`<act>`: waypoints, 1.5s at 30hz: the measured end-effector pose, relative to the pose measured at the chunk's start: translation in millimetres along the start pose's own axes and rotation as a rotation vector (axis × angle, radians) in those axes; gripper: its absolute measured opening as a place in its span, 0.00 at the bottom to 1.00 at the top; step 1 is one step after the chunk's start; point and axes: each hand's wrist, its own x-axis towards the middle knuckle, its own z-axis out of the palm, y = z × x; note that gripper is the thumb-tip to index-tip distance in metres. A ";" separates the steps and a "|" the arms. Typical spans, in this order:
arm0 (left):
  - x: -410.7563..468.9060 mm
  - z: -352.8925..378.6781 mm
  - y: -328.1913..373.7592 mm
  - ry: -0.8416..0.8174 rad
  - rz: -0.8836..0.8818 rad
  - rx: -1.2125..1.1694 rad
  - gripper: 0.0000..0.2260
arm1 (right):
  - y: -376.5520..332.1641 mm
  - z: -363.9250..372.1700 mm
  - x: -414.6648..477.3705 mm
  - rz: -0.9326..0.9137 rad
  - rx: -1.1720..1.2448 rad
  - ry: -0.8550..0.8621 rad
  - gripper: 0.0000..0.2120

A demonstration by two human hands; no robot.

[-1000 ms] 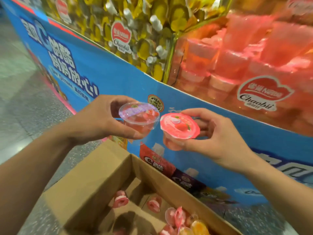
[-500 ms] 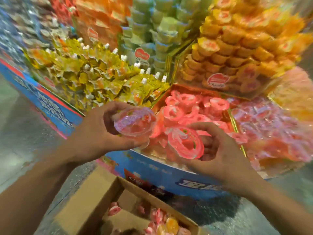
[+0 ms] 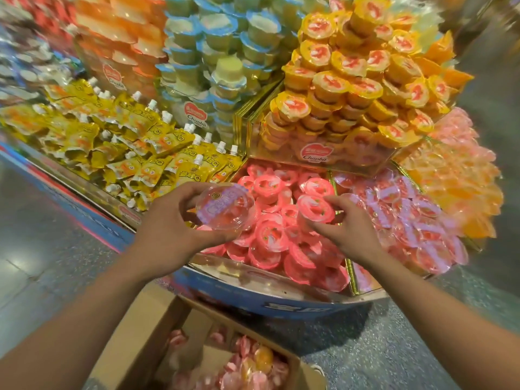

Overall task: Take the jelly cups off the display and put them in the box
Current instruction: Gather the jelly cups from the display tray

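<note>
Speckled grey floor: left of and below both hands.
Yellow spouted pouches: above the left hand.
Left hand: fingers curled round a clear-lidded jelly cup, held over the display.
Pink-lidded cups: heaped between the hands.
Right hand: pinching a pink-lidded jelly cup above the heap.
Cardboard box: beneath the hands, holding cups.
Lilac-lidded cups: just right of the right hand.

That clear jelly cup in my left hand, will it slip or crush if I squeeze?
Probably slippery: the cup looks glossy, and the left hand holds it with curled fingers. Its thin film lid likely dents under pressure. Being round, it may roll if dropped sideways.
</note>
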 end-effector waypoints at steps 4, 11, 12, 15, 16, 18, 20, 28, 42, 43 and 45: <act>9.5 23.6 -6.7 0.070 -0.031 -0.054 0.30 | 24.0 21.6 27.7 0.040 -0.022 0.020 0.32; 22.1 46.8 -17.3 0.088 -0.051 -0.068 0.30 | 25.8 39.7 55.1 0.027 -0.164 -0.029 0.25; 24.5 48.2 -19.4 0.085 -0.051 -0.062 0.30 | 25.7 42.1 57.3 0.021 -0.187 -0.034 0.24; 31.3 51.3 -25.0 0.087 -0.048 -0.062 0.30 | 29.6 48.3 61.1 0.022 -0.233 -0.036 0.26; 32.7 52.0 -25.7 0.086 -0.049 -0.069 0.30 | 30.4 49.2 61.0 0.017 -0.235 -0.038 0.26; 34.7 53.0 -28.6 0.074 -0.056 -0.082 0.30 | 32.8 49.9 60.5 0.005 -0.257 -0.045 0.26; 34.7 53.6 -31.7 0.058 -0.067 -0.086 0.31 | 34.7 49.4 59.0 -0.007 -0.330 -0.054 0.22; 41.0 54.9 -34.2 0.057 -0.088 -0.072 0.31 | 31.6 40.1 56.0 -0.063 -0.588 -0.105 0.24; 58.2 91.4 -20.6 -0.037 -0.070 -0.010 0.32 | 16.1 -11.0 27.1 -0.095 -0.576 -0.184 0.26; 60.1 95.8 -19.3 -0.043 -0.071 -0.009 0.32 | 16.9 -15.9 23.8 -0.091 -0.544 -0.166 0.24; 63.9 106.9 -13.7 -0.053 -0.064 -0.010 0.32 | 21.7 -27.6 17.4 -0.076 -0.481 -0.108 0.21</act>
